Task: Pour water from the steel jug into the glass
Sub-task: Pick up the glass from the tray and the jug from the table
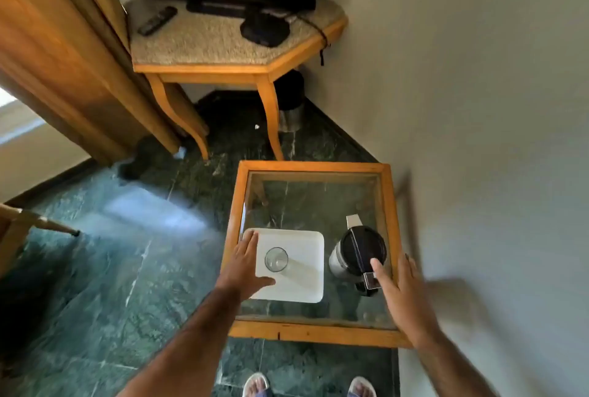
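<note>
Both my hands hover spread, gripping nothing. Left hand (243, 264) overlaps the white tray (302, 282) beside the glass (276, 259). Right hand (400, 293) nears the jug (358, 253) handle by the table's (314, 332) right rim; back half bare.

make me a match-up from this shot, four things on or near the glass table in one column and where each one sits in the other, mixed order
Things:
1. glass
2. steel jug
3. left hand
4. right hand

Places:
A. open, by the jug's handle on the table's right side
B. upright on the white tray
C. flat on the tray's left edge
D. on the glass table top, right of the tray

Pairs: 1-B, 2-D, 3-C, 4-A
</note>
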Available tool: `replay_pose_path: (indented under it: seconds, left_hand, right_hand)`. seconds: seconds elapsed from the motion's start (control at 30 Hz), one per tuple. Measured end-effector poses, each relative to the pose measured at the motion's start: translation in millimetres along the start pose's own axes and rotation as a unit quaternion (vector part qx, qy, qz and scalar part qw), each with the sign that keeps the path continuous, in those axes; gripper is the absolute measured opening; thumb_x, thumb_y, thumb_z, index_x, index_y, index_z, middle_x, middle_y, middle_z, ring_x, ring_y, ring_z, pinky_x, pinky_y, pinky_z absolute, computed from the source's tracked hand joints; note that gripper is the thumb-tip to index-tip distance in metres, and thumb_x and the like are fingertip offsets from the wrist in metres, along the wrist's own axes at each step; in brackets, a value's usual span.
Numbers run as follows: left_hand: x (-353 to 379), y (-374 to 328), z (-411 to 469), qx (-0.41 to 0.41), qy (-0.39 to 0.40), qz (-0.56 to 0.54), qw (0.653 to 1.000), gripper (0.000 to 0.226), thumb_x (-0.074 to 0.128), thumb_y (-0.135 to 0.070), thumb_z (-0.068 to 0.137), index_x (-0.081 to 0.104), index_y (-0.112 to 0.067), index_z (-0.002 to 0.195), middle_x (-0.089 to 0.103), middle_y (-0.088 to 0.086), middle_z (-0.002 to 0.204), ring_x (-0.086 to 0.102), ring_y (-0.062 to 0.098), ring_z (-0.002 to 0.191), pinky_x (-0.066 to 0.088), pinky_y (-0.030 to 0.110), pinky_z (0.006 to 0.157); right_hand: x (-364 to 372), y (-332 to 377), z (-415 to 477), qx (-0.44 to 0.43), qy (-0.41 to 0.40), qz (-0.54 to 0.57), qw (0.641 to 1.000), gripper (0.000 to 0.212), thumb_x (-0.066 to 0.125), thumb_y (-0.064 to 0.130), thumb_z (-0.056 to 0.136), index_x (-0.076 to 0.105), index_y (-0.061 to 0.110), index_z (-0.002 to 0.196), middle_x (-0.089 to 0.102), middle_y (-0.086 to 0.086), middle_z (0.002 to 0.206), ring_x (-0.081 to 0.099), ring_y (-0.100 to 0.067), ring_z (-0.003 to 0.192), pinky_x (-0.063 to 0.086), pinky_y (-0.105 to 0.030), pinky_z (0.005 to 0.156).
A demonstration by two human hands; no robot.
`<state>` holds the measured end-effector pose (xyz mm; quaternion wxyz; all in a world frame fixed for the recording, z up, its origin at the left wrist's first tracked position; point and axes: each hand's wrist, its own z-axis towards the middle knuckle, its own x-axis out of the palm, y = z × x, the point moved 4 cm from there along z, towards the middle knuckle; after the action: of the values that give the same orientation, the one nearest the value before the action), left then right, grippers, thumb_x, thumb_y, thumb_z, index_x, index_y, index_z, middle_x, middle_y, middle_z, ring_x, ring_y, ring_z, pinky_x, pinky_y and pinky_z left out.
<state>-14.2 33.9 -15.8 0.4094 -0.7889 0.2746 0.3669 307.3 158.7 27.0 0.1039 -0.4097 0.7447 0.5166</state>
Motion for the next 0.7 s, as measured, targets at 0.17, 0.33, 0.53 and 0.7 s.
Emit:
replay_pose_path:
  seconds: [0.17,0.33,0.53,0.7]
  left_hand:
    - [58.6,31.7,26.1,-0.111,0.037,-0.082,0.990,0.130,0.096,-0.037,0.067,0.014,-0.006,0.163,0.016,0.011,0.172,0.018,0.028,0.158,0.018,0.037,0.127]
    - [101.0,45.0,44.5,-0.140,-0.005,-0.153,0.978,0.109,0.095,-0.029,0.069,0.035,-0.017,0.159,0.047,0.008,0.158,0.048,0.027,0.142,0.041,0.044,0.119]
    - [126.8,53.2,49.0,-0.147,-0.104,-0.249,0.952,0.087,0.098,-0.027,0.064,0.056,-0.025,0.139,0.069,-0.006,0.128,0.065,0.015,0.114,0.058,0.028,0.095]
    - [142.1,56.7,52.6,-0.152,-0.123,-0.301,0.933,0.071,0.097,-0.024,0.067,0.061,-0.029,0.128,0.069,-0.013,0.122,0.067,0.016,0.112,0.056,0.017,0.088]
  right_hand:
    - [33.1,-45.6,-1.2,0.086,0.007,0.171,0.982,0.084,0.040,0.097,0.076,0.059,0.045,0.138,0.054,0.013,0.153,0.049,-0.014,0.141,0.037,-0.045,0.119]
    - [50.9,-50.8,-5.4,0.085,0.031,0.260,0.961,0.059,0.049,0.099,0.068,0.076,0.059,0.103,0.073,0.018,0.130,0.061,-0.010,0.129,0.038,-0.049,0.119]
    - [66.0,-56.6,1.5,0.009,-0.045,0.364,0.930,0.071,0.061,0.084,0.078,0.077,0.015,0.081,0.079,-0.006,0.093,0.072,-0.027,0.109,0.043,-0.061,0.112]
    - [81.7,-56.8,8.7,-0.009,-0.089,0.461,0.883,0.051,0.071,0.072,0.079,0.074,0.022,0.080,0.060,-0.001,0.072,0.056,-0.023,0.080,0.042,-0.063,0.088]
